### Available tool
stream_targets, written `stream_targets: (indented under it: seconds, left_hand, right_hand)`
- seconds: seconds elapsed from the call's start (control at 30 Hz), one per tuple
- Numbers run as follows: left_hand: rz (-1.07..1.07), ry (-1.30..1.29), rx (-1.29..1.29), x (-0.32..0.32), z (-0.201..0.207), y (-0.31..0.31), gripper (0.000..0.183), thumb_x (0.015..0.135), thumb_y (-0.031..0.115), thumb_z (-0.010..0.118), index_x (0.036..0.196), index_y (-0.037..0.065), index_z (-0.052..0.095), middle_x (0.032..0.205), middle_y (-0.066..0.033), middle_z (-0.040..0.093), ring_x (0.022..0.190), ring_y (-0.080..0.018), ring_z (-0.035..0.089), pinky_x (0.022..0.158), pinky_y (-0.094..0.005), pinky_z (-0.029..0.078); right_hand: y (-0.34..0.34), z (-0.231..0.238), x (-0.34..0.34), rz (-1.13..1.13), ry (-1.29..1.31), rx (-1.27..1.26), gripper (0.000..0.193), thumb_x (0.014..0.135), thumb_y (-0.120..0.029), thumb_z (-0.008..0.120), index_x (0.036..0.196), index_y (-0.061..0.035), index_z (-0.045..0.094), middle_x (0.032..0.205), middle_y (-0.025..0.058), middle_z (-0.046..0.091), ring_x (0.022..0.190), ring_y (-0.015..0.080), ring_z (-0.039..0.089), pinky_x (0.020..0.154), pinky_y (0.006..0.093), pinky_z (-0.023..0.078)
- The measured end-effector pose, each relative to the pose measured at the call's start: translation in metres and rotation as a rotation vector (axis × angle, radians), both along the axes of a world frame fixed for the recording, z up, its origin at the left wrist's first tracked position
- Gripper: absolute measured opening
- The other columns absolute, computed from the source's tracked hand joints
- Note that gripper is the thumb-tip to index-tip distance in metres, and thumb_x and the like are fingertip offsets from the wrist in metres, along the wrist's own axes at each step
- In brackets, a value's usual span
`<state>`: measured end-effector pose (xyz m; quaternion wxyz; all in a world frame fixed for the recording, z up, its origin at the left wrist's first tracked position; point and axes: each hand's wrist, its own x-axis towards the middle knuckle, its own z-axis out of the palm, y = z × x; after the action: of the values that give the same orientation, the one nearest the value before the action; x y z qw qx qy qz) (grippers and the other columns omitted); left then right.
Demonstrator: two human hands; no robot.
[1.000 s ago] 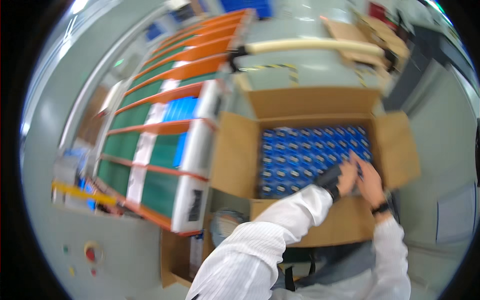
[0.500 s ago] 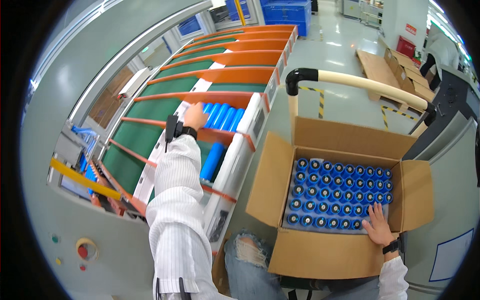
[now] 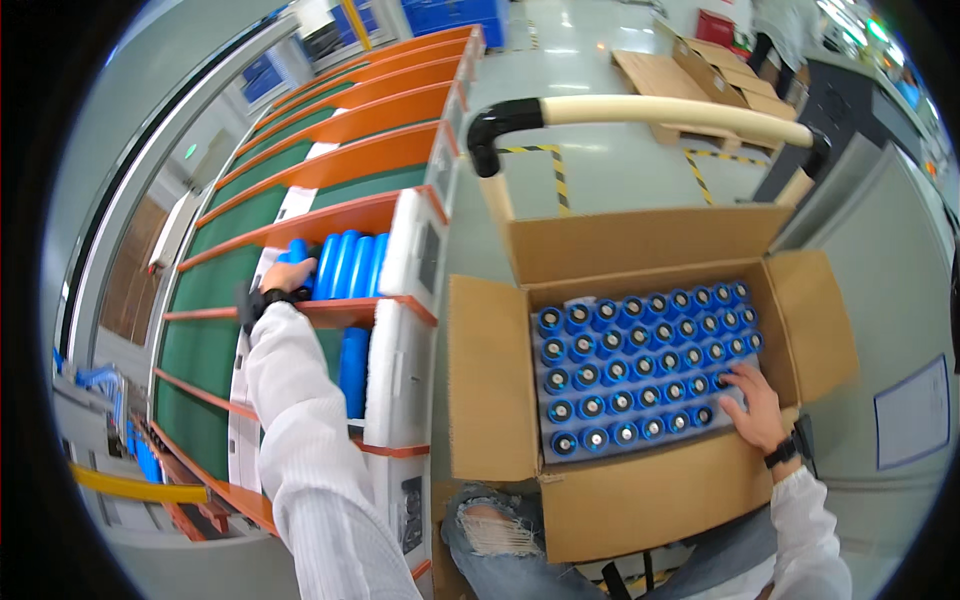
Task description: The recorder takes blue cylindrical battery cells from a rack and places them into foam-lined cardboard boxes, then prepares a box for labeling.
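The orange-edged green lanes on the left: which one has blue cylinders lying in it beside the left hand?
The lane just past the left hand, fifth from the far end: blue cylinders lie side by side at its near end. The farther lanes show only bare green.

I see a cart handle [image 3: 650,110] with cream padding and black ends, flattened cardboard [image 3: 690,75] on the grey floor [image 3: 600,170], yellow-black floor tape [image 3: 555,175], and stacked blue crates [image 3: 450,15] far back.

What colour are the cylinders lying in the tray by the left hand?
Blue cylinders, by the left hand; head view shows it.
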<state>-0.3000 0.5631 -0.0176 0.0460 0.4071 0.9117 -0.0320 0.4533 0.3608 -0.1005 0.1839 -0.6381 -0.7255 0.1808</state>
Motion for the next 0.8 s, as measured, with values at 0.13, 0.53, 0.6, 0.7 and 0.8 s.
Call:
stream_targets:
  seconds: [0.13, 0.53, 0.6, 0.7, 0.8]
  left_hand:
    - [0.201, -0.456, 0.573, -0.044, 0.019, -0.037, 0.06, 0.071, 0.06, 0.068, 0.085, 0.002, 0.068, 0.074, -0.0072, 0.063, 0.059, -0.0174, 0.058, 0.052, -0.0332, 0.043]
    - [-0.543, -1.824, 0.507, 0.333, 0.121, -0.213, 0.062, 0.083, 0.041, 0.062, 0.126, 0.0, 0.045, 0.097, -0.0069, 0.057, 0.102, -0.0256, 0.058, 0.093, -0.0446, 0.046]
    - [-0.398, -1.81, 0.295, 0.414, 0.1, -0.235, 0.055, 0.081, 0.042, 0.063, 0.116, 0.001, 0.055, 0.099, -0.0087, 0.06, 0.099, -0.0243, 0.06, 0.086, -0.0368, 0.05]
    - [-0.543, -1.698, -0.12, 0.473, 0.069, -0.241, 0.041, 0.084, 0.022, 0.065, 0.117, -0.001, 0.059, 0.099, -0.0032, 0.063, 0.087, -0.0113, 0.06, 0.075, -0.0256, 0.05]
    - [-0.539, -1.734, -0.195, 0.54, 0.043, -0.24, 0.038, 0.087, 0.024, 0.065, 0.116, 0.0, 0.06, 0.096, -0.0022, 0.063, 0.083, -0.0096, 0.058, 0.073, -0.0252, 0.049]
  right_hand:
    - [0.009, -0.005, -0.009, 0.088, 0.049, 0.119, 0.036, 0.083, -0.032, 0.07, 0.106, -0.0047, 0.066, 0.119, 0.0161, 0.061, 0.113, 0.0351, 0.056, 0.097, 0.0416, 0.045]
    - [-0.07, 0.087, -0.147, 0.446, 1.561, -0.319, 0.064, 0.098, -0.021, 0.055, 0.15, -0.0059, 0.021, 0.137, 0.0145, 0.041, 0.127, 0.0228, 0.047, 0.102, 0.0381, 0.041]
    - [-0.078, 0.093, -0.137, 0.408, 1.681, -0.366, 0.065, 0.1, -0.02, 0.052, 0.152, -0.006, 0.016, 0.141, 0.0155, 0.038, 0.13, 0.0227, 0.044, 0.106, 0.0379, 0.037]
    - [-0.079, 0.101, -0.112, -0.049, 1.527, -0.384, 0.058, 0.103, -0.027, 0.047, 0.15, -0.0046, 0.021, 0.133, 0.0099, 0.046, 0.119, 0.0145, 0.046, 0.102, 0.0324, 0.041]
    - [-0.083, 0.078, -0.053, -0.258, 1.614, -0.403, 0.049, 0.1, -0.03, 0.054, 0.137, -0.0034, 0.038, 0.102, 0.0025, 0.059, 0.09, 0.0139, 0.059, 0.076, 0.0291, 0.052]
